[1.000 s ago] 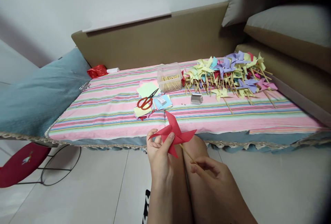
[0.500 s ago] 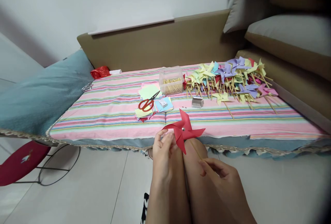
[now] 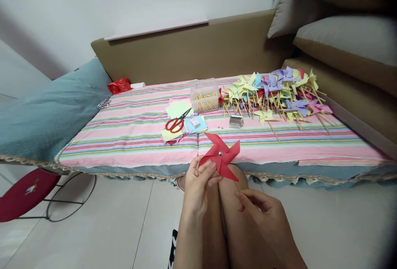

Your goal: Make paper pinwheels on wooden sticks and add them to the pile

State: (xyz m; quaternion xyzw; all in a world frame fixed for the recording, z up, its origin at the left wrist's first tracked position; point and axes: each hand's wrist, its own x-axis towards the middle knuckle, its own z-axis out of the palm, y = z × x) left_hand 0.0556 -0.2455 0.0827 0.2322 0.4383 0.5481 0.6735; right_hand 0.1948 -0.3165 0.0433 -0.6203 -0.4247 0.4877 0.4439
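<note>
Pinwheel [image 3: 228, 153] of folded red paper, four-bladed, with a round silver stud [image 3: 220, 153] at its centre: in the head view it is held up nearer the person than the clear rectangular plastic box [image 3: 197, 86], and a little to the right of it. The hands are apart. The left hand [image 3: 201, 178] pinches the pinwheel's lower-left part between thumb and fingers. The right hand [image 3: 260, 207], to the right of the clear box and closer to the person, has thumb and forefinger closed on a thin tan wooden stick [image 3: 237, 187]; its upper end goes out of sight at the red paper, so I can't quite tell how the two join.

The clear box contains a bundle of short wooden sticks [image 3: 206, 102] and rests on a pink striped cloth [image 3: 130, 124]. Left of the box and nearer the person, red-handled scissors [image 3: 174, 125] with dark blades lie over loose pastel paper sheets [image 3: 178, 109], beside a small white box [image 3: 195, 122]. Right of the clear box and nearer the person is a small open grey box [image 3: 236, 122]. A multicoloured heap of paper pinwheels [image 3: 271, 86] on sticks spreads to the clear box's right. Well to its left lies a crumpled red plastic bag [image 3: 119, 85].
</note>
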